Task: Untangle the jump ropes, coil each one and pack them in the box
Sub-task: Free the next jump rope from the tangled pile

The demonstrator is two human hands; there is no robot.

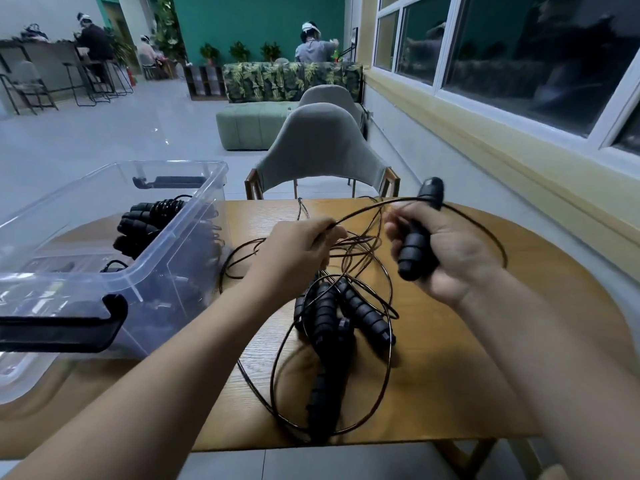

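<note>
A tangle of thin black jump ropes [360, 258] lies on the wooden table [450, 375], with several ribbed black handles [363, 313] heaped below my hands. My right hand [446, 251] grips one black handle [415, 244] raised above the table. My left hand [298, 251] pinches the cord that runs from that handle. At the left stands a clear plastic box [145, 292] holding coiled ropes with black handles [142, 223].
A grey chair [318, 147] stands at the table's far edge. The box has black latches [62, 327] at its near and far ends. A wall with windows runs along the right. People sit far back in the room.
</note>
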